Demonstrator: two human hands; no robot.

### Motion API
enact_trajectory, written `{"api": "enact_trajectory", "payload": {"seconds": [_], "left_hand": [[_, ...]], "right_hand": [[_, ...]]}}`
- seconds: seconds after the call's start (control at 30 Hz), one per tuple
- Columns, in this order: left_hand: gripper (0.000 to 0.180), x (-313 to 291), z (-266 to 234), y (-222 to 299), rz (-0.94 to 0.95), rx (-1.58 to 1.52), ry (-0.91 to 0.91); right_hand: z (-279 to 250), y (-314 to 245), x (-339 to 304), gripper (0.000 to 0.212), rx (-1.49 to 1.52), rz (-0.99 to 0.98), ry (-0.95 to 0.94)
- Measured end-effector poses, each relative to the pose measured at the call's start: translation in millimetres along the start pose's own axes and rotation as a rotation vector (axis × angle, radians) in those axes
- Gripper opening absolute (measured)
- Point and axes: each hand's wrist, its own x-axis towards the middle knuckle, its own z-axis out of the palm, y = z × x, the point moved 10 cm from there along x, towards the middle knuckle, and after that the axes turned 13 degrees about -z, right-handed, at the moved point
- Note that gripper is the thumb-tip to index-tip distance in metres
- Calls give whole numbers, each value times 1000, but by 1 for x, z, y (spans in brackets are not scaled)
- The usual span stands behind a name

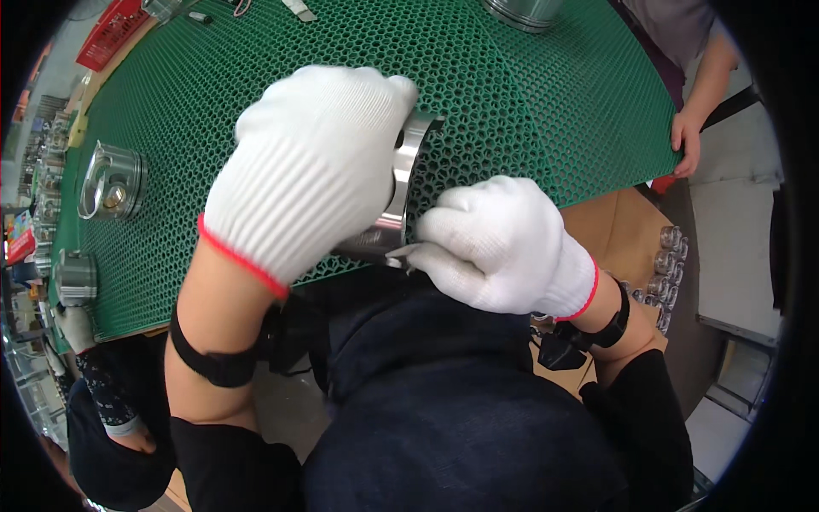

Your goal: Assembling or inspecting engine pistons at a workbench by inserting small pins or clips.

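Left hand (314, 158): in white ribbed knit with a red cuff, it is gripping a polished metal cylinder (415, 145), covering most of its curved, mirror-bright wall.
Right hand (499, 247): gloved to match, it is holding its fingers curled closed beside the cylinder's lower end; you cannot tell whether the small pale tip at your thumb is a thing or glove.
Green worktop (529, 128): its surface is showing a honeycomb of holes, and the cylinder is sitting over its near edge, in front of your torso.
Cylinder's bearing: its arched rim is facing right; your left hand is hiding too much for you to tell the long axis.
Around you: a clear-shining metal piston (128, 183) and a second piston (77, 277) are standing at left, a third piston (522, 13) at the far edge, near a box cutter (299, 8).
Right corner: a co-worker's hand (687, 141) is resting on the edge.
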Motion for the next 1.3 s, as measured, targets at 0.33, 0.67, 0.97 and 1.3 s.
{"api": "enact_trajectory", "payload": {"seconds": [0.33, 0.67, 0.97, 1.3], "left_hand": [[45, -48, -9, -100, -146, -666, 457], [125, -117, 67, -131, -528, -1205, 233], [54, -65, 52, -133, -307, -747, 270], [41, -52, -20, 22, 151, -162, 317]], "right_hand": [[-4, 40, -59, 11, 384, 236, 187], [47, 14, -25, 20, 1076, 404, -142], [51, 23, -71, 26, 1167, 666, -39], [9, 51, -53, 27, 1012, 601, 278]]}}
